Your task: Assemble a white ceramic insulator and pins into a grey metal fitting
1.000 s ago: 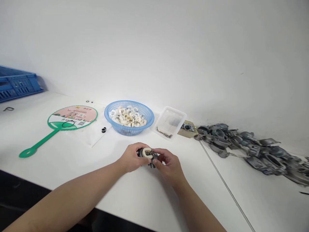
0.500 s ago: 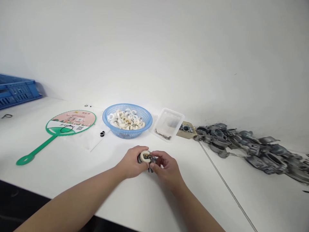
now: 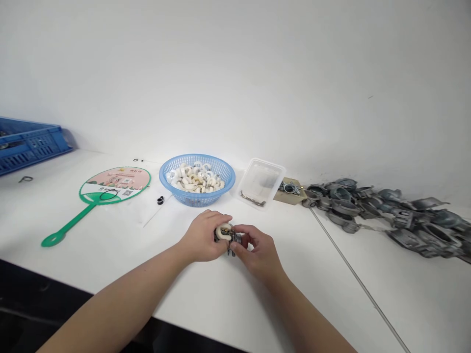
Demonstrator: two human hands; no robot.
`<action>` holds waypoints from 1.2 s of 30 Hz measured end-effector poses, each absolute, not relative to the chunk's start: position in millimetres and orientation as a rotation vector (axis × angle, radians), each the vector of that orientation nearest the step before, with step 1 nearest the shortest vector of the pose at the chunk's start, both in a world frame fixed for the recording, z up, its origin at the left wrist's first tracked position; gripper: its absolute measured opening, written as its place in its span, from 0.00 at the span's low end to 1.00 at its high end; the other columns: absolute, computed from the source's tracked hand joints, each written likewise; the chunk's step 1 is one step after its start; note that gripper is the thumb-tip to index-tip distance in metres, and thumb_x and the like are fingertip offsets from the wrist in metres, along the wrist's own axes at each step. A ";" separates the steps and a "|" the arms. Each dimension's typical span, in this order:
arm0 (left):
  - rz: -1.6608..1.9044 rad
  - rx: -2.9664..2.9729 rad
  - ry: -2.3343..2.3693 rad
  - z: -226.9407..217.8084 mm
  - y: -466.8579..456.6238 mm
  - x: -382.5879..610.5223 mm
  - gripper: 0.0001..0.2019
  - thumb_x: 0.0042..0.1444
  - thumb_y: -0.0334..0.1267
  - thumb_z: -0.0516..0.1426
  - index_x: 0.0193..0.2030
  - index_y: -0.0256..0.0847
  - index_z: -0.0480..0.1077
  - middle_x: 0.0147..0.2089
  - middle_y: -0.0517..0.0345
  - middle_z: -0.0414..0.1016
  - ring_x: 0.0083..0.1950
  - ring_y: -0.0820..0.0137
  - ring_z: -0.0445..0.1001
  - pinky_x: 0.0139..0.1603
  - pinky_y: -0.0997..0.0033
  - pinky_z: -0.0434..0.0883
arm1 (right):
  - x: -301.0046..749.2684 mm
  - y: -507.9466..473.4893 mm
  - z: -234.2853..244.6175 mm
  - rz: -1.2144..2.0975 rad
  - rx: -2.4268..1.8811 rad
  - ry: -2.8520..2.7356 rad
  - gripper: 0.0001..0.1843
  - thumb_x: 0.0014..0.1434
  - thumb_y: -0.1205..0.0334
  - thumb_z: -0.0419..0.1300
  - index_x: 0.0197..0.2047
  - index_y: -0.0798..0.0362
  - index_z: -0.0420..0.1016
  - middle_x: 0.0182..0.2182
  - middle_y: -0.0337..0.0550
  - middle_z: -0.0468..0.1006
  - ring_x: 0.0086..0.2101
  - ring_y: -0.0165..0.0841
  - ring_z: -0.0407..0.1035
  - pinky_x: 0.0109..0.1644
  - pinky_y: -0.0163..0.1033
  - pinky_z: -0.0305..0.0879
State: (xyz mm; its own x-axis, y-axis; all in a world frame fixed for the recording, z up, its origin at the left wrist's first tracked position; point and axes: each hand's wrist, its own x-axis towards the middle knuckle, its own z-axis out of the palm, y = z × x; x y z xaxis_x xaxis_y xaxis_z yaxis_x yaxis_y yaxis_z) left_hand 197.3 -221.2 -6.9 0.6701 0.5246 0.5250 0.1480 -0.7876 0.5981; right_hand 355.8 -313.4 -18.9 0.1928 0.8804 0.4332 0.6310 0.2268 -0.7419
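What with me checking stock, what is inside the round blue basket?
The round blue basket holds a heap of white and cream pieces, many of them curved. The upper layer covers whatever lies deeper, so the basket's floor cannot be seen.

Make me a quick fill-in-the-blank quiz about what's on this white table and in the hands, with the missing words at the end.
1. The round mesh basket of white pieces is coloured ____.
2. The handle of the fan is coloured ____.
3. The left hand and the ____ hand hold the same metal part.
4. In this view, the crate stands to the basket's ____.

Missing words: blue; green; right; left.
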 end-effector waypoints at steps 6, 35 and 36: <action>0.835 2.450 0.538 2.5 -220.6 197.8 0.27 0.41 0.33 0.57 0.53 0.37 0.66 0.44 0.51 0.74 0.44 0.59 0.71 0.47 0.59 0.68 | 351.9 -315.2 -14.6 0.322 -1.536 -1.504 0.13 0.49 0.60 0.61 0.40 0.50 0.74 0.24 0.38 0.75 0.23 0.28 0.66 0.26 0.34 0.63; 0.799 2.401 0.592 1.8 -227.7 195.6 0.15 0.45 0.34 0.58 0.41 0.42 0.61 0.39 0.56 0.70 0.40 0.64 0.68 0.40 0.63 0.65 | 348.7 -317.4 -10.1 0.452 -1.516 -1.419 0.13 0.48 0.59 0.62 0.39 0.51 0.73 0.21 0.35 0.69 0.21 0.26 0.59 0.26 0.34 0.61; 0.799 2.385 0.602 1.2 -228.1 195.4 0.15 0.45 0.34 0.58 0.41 0.42 0.61 0.40 0.56 0.70 0.41 0.64 0.68 0.42 0.62 0.65 | 348.9 -317.6 -10.2 0.453 -1.512 -1.413 0.13 0.49 0.59 0.62 0.39 0.51 0.73 0.21 0.35 0.69 0.21 0.26 0.59 0.26 0.34 0.60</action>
State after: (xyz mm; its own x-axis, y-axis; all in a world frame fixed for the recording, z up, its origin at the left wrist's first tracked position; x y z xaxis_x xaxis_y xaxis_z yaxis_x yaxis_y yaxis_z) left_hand 195.4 -228.1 1.2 0.7231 0.5598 0.4046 0.2342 -0.7498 0.6188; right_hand 348.9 -317.6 -10.2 0.2535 0.9066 0.3375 0.5412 0.1562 -0.8262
